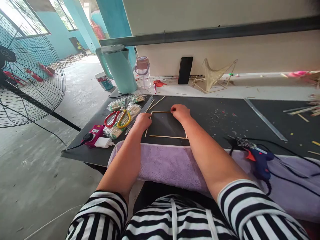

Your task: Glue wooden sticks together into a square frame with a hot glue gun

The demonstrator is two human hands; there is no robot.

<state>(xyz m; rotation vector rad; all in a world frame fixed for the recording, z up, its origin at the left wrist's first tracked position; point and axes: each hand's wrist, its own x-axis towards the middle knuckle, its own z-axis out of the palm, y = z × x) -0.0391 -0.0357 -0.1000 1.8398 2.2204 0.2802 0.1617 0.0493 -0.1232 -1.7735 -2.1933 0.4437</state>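
Observation:
Thin wooden sticks lie on the dark tabletop in a roughly rectangular outline. My left hand (pixel 144 121) is closed at the far left corner, its fingertips on the end of a stick. At the far right corner my right hand (pixel 181 112) is closed, its fingers pinched on the other end of the far stick (pixel 161 112). The near stick (pixel 167 136) meets the right side at a corner, while its left end lies apart from the left stick (pixel 146 132). My right hand and forearm hide most of the right side.
Red-and-yellow-handled scissors (pixel 117 119) rest on plastic-wrapped stick bundles (pixel 112 131) at left, beside a pink power strip (pixel 93 136). A blue glue gun (pixel 261 161) lies on the purple towel (pixel 170 160). Behind stand a kettle (pixel 120 70), bottle (pixel 143 73), phone (pixel 185 70) and stick model (pixel 215 76).

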